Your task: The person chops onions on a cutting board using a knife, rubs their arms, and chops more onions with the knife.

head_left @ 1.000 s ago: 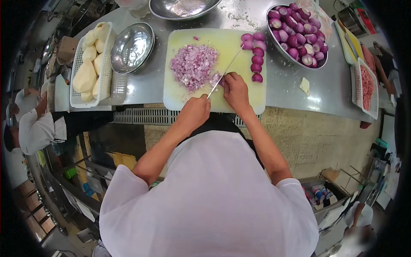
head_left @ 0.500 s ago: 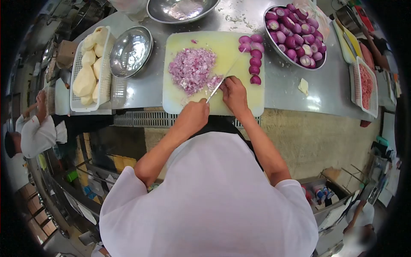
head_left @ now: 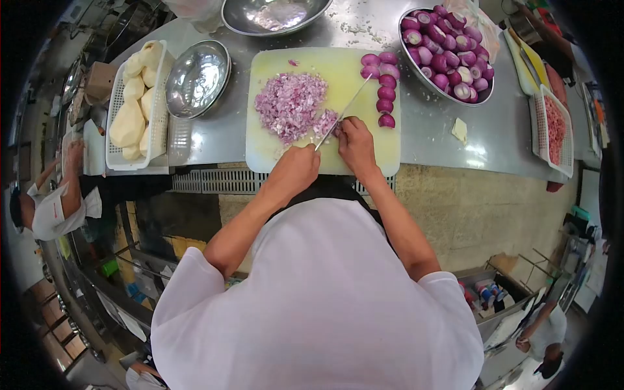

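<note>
My left hand (head_left: pixel 294 170) is closed round the handle of a knife (head_left: pixel 344 110), whose blade slants up and right over the yellow-white cutting board (head_left: pixel 260 159). Beside the blade, my right hand (head_left: pixel 357 144) has its fingers bunched on a partly cut onion piece, mostly hidden by them. Freshly chopped bits (head_left: pixel 325 122) lie left of the blade. A larger heap of chopped purple onion (head_left: pixel 290 106) covers the board's left part. Several peeled onion halves (head_left: pixel 385 93) are lined up along the right side of the board.
A bowl of purple onions (head_left: pixel 448 55) stands at the right, a white basket of peeled roots (head_left: pixel 128 123) at the left. Metal bowls (head_left: pixel 197 79) (head_left: pixel 276 16) sit near the board. Minced meat (head_left: pixel 555 133) fills a basket far right. Other people (head_left: pixel 55 211) are at both sides.
The knife's blade has tilted and shifted slightly at the onion piece. Both hands stay nearly in place. At the far left, the other person's arms and body have moved.
</note>
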